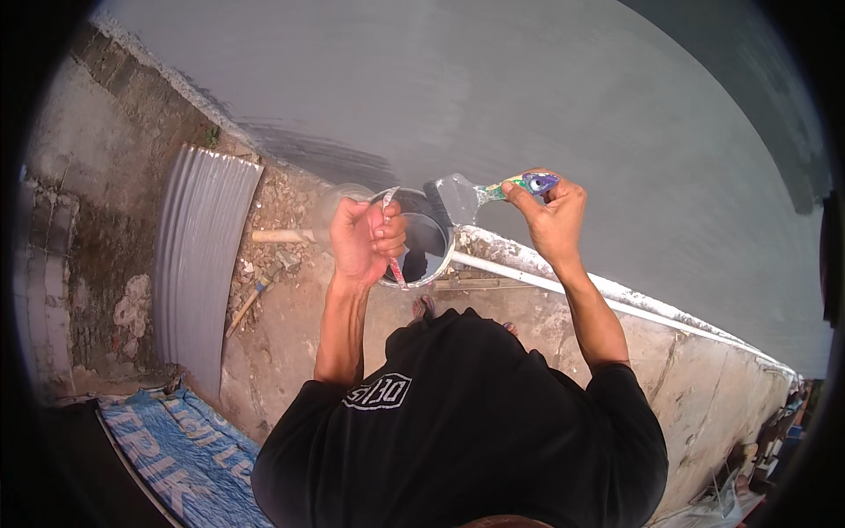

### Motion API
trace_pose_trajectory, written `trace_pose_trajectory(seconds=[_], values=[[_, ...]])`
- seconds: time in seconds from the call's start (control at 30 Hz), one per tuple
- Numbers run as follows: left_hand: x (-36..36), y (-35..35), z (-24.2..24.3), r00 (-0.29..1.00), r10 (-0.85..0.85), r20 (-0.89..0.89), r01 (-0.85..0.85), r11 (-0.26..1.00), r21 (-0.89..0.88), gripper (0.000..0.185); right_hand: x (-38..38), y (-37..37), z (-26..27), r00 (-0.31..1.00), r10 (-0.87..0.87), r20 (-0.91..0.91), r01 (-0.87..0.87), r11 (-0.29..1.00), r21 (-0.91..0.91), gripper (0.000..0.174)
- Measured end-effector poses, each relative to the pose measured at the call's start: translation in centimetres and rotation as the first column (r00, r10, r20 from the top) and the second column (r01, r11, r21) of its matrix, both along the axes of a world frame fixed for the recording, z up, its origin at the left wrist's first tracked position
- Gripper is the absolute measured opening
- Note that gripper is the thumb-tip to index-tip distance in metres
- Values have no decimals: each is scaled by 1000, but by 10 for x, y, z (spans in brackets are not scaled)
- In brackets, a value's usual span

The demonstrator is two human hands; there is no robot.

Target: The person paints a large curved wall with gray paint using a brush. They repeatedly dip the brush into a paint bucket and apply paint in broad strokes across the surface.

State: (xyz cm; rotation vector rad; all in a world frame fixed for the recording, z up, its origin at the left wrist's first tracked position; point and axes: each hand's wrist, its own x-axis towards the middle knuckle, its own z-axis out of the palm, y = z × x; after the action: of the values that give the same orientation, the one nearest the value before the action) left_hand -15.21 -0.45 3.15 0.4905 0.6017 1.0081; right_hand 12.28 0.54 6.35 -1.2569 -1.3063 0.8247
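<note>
My left hand [370, 239] is closed around the strap-like handle [397, 272] of a round paint bucket [451, 259], held up before my chest. Dark grey paint [429, 235] shows inside, partly hidden by the hand. Between thumb and fingers, my right hand [553, 214] grips a flat paintbrush [460, 200] by its multicoloured, paint-spotted handle. The brush lies nearly level, and its dark bristles are at the bucket's right rim; whether they touch it I cannot tell. Beyond both hands stands a grey-painted wall [528, 99] with darker streaks low on its left part.
A corrugated sheet [201, 264] lies at left beside rubble [280, 204] and a wooden-handled tool [247, 307]. A white pipe [508, 270] runs along the wall's foot. A blue printed tarpaulin [178, 455] is at lower left. My feet [424, 305] stand on the concrete floor [290, 369].
</note>
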Motion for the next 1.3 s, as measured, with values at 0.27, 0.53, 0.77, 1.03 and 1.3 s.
trace_pose_trajectory(seconds=[0.27, 0.53, 0.77, 1.03, 1.3], values=[[33, -13, 27, 998, -31, -59, 34, 998, 52, 39, -11, -10, -20, 903, 171, 394, -228, 968, 104, 22], [59, -25, 23, 996, -89, -14, 89, 996, 5, 40, -15, -10, -53, 666, 312, 678, -461, 886, 46, 26], [75, -28, 21, 991, -137, 1, 137, 991, -1, 38, 1, -15, -69, 617, 285, 734, -499, 863, 84, 28], [86, -27, 21, 986, -166, 8, 166, 986, 22, 38, 17, -22, -70, 639, 250, 727, -481, 868, 124, 25], [80, -23, 18, 989, -150, 4, 150, 989, 8, 38, 25, -27, -57, 737, 148, 660, -458, 827, 326, 21]])
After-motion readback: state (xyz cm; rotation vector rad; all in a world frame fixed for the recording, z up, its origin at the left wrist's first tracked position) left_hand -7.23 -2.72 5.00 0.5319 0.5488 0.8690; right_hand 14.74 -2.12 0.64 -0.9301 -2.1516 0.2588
